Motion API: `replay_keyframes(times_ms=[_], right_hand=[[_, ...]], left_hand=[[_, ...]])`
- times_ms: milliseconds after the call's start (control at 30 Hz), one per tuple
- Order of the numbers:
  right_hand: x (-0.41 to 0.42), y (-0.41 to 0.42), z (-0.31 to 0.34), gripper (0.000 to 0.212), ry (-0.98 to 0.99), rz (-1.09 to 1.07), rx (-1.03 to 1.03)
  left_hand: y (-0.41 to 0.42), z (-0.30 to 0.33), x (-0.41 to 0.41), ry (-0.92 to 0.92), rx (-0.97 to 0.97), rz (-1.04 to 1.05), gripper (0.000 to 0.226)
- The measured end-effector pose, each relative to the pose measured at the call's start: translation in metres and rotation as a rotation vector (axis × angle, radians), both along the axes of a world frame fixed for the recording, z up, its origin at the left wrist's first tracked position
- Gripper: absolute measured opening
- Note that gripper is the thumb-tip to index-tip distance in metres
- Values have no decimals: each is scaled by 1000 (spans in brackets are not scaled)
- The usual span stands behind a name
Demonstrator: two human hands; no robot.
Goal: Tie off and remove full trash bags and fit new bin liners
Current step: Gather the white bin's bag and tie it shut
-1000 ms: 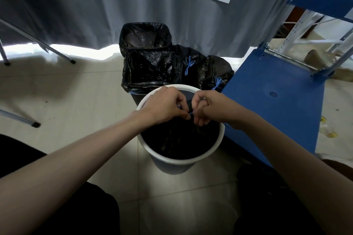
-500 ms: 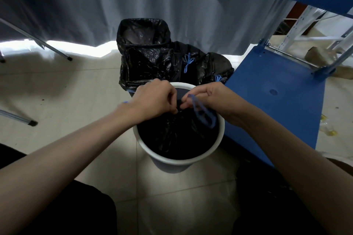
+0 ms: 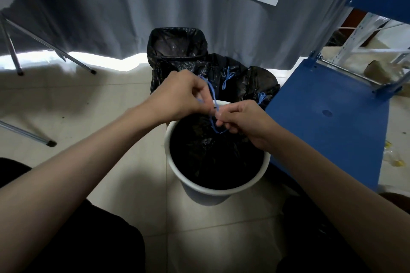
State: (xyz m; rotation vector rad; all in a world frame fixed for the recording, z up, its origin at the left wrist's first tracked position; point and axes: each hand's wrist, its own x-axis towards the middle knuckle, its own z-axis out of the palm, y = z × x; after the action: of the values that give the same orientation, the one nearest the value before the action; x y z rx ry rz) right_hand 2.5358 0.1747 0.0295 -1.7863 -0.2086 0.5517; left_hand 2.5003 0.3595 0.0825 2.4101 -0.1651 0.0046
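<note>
Both hands work above the far rim of the white bin (image 3: 218,190), whose black bag (image 3: 213,157) fills its mouth. The left hand (image 3: 177,97) pinches the blue drawstring (image 3: 212,97) with curled fingers; the right hand (image 3: 241,121) pinches its lower loop. The string runs slantwise, from up beyond the rim down into the bin. Behind the bin stand a lined black bin (image 3: 177,51) and tied bags (image 3: 255,84); a blue shelf (image 3: 328,117) crowds its right side, and tiled floor (image 3: 88,117) lies to its left.

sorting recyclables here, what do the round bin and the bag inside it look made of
Round white bin: likely plastic, judging by its smooth, matte, rolled rim. Black bag inside it: thin plastic film, crinkled and faintly glossy. Its blue drawstring, pinched by both hands, looks like plastic tape, though that is uncertain.
</note>
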Motion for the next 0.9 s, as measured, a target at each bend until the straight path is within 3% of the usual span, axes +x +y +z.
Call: replay_keyframes(times_ms=[267, 333, 433, 500, 600, 900], right_hand=[[-10, -1, 16, 18, -90, 197, -112], [-12, -4, 18, 15, -94, 185, -114], [-8, -8, 12, 21, -89, 94, -108], [-4, -8, 7, 22, -78, 46, -95], [1, -8, 2, 23, -63, 16, -100], [5, -10, 1, 20, 56, -164, 46]], left_hand=[[-10, -5, 6, -18, -479, 158, 10], [-11, -9, 7, -13, -541, 169, 30], [-9, -19, 8, 97, -431, 174, 74], [-7, -26, 6, 164, -255, 136, 63], [-9, -32, 3, 141, -141, 71, 20], [-1, -26, 5, 42, -36, 60, 33]])
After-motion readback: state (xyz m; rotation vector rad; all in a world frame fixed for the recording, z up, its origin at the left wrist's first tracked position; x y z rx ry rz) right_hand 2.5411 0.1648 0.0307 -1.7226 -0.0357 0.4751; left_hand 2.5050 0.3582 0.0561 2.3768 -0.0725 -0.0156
